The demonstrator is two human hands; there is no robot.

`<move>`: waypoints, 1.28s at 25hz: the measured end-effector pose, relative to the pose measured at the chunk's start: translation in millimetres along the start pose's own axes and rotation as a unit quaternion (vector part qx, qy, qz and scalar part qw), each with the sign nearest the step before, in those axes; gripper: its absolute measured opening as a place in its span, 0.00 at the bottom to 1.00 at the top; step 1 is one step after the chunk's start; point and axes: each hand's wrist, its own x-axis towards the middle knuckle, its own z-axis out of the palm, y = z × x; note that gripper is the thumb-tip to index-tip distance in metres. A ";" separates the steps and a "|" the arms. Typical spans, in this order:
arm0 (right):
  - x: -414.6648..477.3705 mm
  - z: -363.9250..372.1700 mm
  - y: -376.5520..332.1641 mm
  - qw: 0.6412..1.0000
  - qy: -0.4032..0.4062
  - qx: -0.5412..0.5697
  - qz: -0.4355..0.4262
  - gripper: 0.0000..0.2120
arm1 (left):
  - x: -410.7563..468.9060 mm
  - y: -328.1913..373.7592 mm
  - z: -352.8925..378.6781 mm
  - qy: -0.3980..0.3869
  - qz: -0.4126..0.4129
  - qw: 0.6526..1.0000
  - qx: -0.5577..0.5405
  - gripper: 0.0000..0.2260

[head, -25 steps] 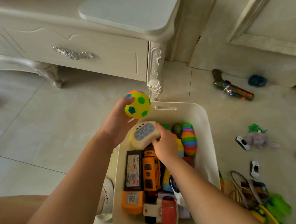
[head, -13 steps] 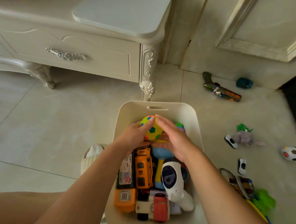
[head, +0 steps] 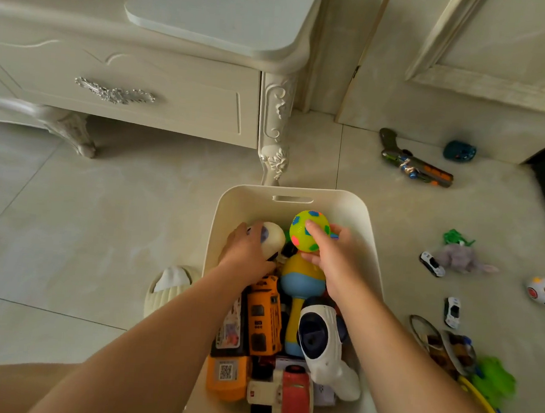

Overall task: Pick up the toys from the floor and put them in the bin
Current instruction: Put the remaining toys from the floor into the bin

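Note:
A white bin (head: 372, 244) stands on the tiled floor in front of me, full of toys: an orange bus (head: 263, 314), a yellow and blue rattle (head: 301, 281), a white and navy toy (head: 323, 343) and a red and white truck (head: 285, 395). My right hand (head: 338, 261) holds a yellow-green ball (head: 308, 231) over the bin's far end. My left hand (head: 248, 248) grips a cream game toy (head: 274, 236) beside the ball, inside the bin. On the floor to the right lie a toy gun (head: 417, 164), a teal car (head: 459, 150), a grey plush (head: 462, 258) and two white cars (head: 432, 264).
A cream cabinet (head: 175, 104) with a carved leg (head: 275, 142) stands just behind the bin. A slipper (head: 170, 289) lies at the bin's left. A spotted white ball (head: 543, 290) and a heap of toys (head: 447, 348) lie at the right, below a door (head: 481, 59).
The ball has passed from my left hand to my right hand. The cream game toy has passed from right to left. Both hands have come down into the bin's far end.

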 end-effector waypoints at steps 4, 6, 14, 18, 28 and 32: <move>10.0 -7.7 2.2 0.999 0.012 -0.012 -0.031 0.19 | 13.1 7.8 -1.9 -0.025 0.006 0.998 0.061 0.34; 11.2 -9.9 1.9 0.999 0.018 -0.028 -0.021 0.19 | 3.7 11.7 -13.4 -0.020 -0.005 1.000 -0.021 0.35; -4.5 42.1 13.7 0.989 -0.112 -0.087 0.030 0.22 | -47.3 24.9 -124.6 0.103 0.042 0.982 -0.153 0.37; -19.8 43.0 12.6 0.987 -0.152 -0.030 0.053 0.22 | -49.1 14.9 -126.4 0.032 0.059 0.973 -0.219 0.37; -20.8 22.3 7.9 0.980 -0.187 -0.051 0.056 0.19 | -38.7 2.5 -17.6 0.148 0.180 0.965 0.120 0.36; -15.7 16.7 13.3 0.989 -0.134 -0.012 0.063 0.16 | -28.9 -4.7 -27.5 0.135 0.116 0.972 -0.153 0.30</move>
